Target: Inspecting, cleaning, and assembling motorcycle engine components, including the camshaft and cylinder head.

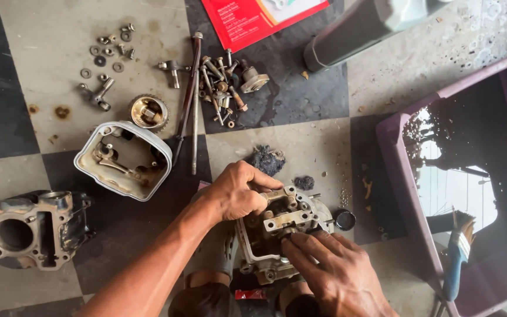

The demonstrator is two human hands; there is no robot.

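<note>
Hands meet over a grimy grey metal cylinder head (pixel 277 232), propped on the checkered floor between the person's feet, likely to steady it. Right hand (pixel 333 267) presses fingertips flat on its lower edge; left hand (pixel 239 191) curls over the top, gripping. Beyond, a purple plastic tub (pixel 397 176) holds dark liquid and a blue-handled brush (pixel 456 258). Farther left, an upturned white valve cover (pixel 123 158) holds only grime.
</note>
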